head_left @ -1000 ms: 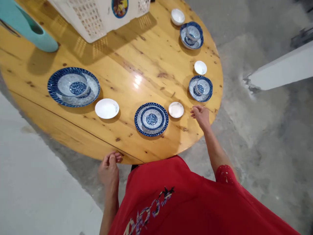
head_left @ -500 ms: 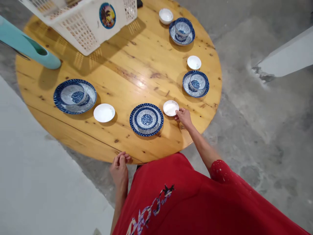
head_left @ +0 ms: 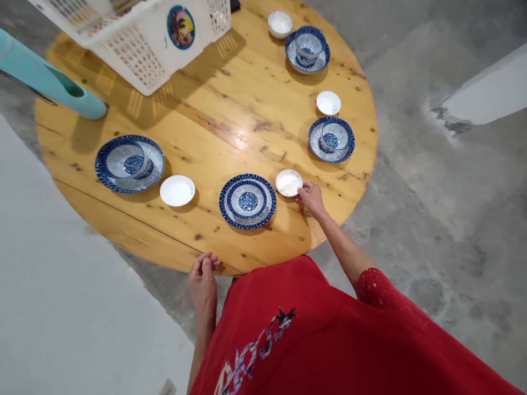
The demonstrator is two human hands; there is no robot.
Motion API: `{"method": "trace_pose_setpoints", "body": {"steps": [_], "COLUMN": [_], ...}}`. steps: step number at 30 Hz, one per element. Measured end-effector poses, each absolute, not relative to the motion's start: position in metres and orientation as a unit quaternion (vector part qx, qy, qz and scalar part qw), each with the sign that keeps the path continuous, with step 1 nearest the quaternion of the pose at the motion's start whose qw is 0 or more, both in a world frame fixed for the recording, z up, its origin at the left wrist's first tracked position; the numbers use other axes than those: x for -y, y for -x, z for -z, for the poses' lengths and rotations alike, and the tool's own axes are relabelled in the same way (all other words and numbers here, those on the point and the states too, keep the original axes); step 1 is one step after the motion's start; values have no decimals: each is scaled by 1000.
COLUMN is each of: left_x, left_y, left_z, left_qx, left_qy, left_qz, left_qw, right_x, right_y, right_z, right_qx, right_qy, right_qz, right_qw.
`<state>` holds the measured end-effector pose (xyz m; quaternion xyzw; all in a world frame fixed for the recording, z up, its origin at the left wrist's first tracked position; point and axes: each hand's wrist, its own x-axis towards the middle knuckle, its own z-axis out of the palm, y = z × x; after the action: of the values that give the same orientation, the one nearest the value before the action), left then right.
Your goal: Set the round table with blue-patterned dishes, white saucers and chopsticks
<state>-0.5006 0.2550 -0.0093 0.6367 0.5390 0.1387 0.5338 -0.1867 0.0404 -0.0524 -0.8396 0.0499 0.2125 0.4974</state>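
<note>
My right hand (head_left: 310,198) pinches the right rim of a small white dish (head_left: 289,182), thumb on top. The dish is at table level, right of a blue-and-white plate (head_left: 247,223) on which a matching bowl (head_left: 247,201) is set. At the table's near edge my left hand (head_left: 203,277) is loosely curled, fingers together, with nothing visible in it. Left of the plate lies another white dish (head_left: 177,190). Beyond it, a larger blue-rimmed plate (head_left: 156,164) carries a patterned bowl (head_left: 125,159).
On the right of the round wooden table (head_left: 230,126), blue-rimmed plates (head_left: 320,153) (head_left: 291,57) bear bowls, near a white dish (head_left: 328,103) and a small white bowl (head_left: 280,24). A white plastic basket (head_left: 152,49) and a turquoise tube-shaped object (head_left: 49,77) occupy the far left.
The view has shifted slightly, so the table and tableware sit a little farther right in the picture. My right hand stays on the dish's rim; my left hand keeps its place.
</note>
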Motion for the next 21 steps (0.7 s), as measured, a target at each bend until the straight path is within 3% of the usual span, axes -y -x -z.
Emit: {"method": "trace_pose_setpoints", "body": {"steps": [21], "left_x": [-254], "left_y": [502], "left_z": [18], "left_qx": [-538], "left_qy": [-619], "left_qz": [-150], "left_qw": [551], "right_x": [-39], "right_y": [188], "right_z": [52], "right_qx": [-62], "right_qy": [833], "right_qz": [-199], "right_qw": [513]}}
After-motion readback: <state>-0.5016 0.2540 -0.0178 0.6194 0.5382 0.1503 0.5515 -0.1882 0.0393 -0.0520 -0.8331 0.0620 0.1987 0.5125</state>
